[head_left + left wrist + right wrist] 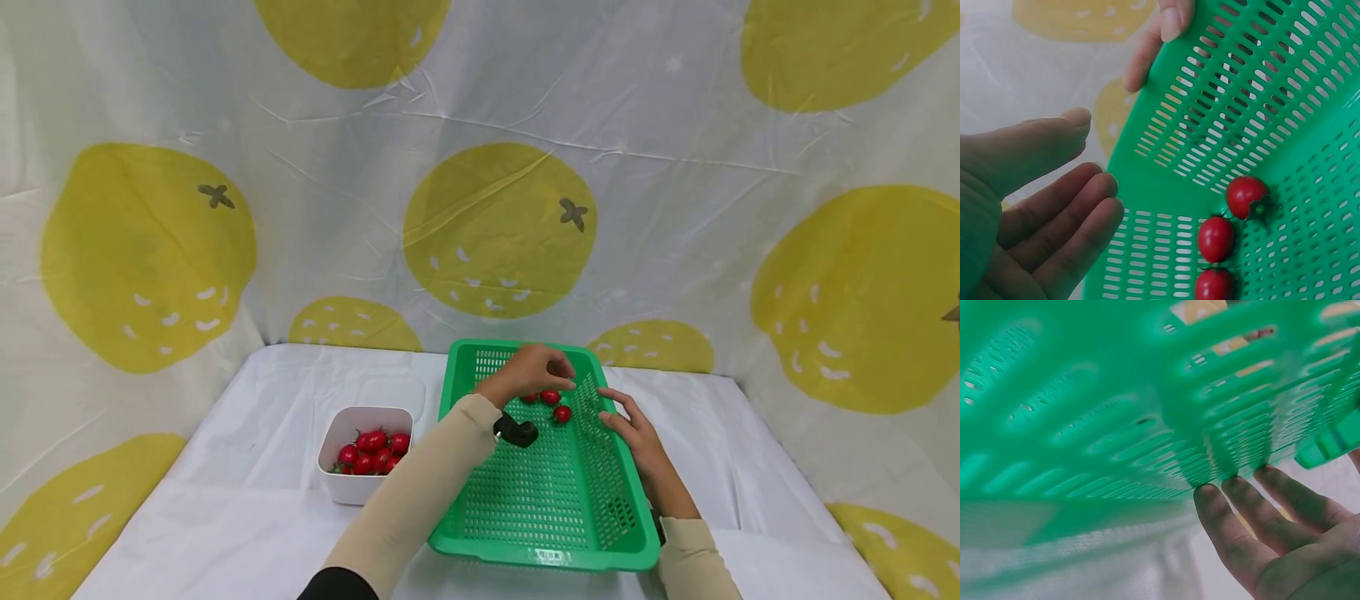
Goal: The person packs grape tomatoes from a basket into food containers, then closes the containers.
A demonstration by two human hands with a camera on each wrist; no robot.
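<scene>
Over the far part of a green perforated plastic basket [517, 542] hovers my left hand [532, 371], with nothing between thumb and fingers. In the left wrist view, its thumb and fingers are apart and loosely bent. Three cherry tomatoes [1215, 239] lie in the basket's far right corner, just below that hand. At the basket's right side, my right hand [637, 433] grips the rim, thumb over the edge. The right wrist view shows its fingertips [1213, 499] against the outer face of the perforated wall.
Left of the basket, a white square container [352, 490] holds several cherry tomatoes [365, 462]. A pale translucent lid [390, 392] lies behind it. White cloth [262, 433] covers the table, and a lemon-print curtain [330, 208] encloses the back and sides.
</scene>
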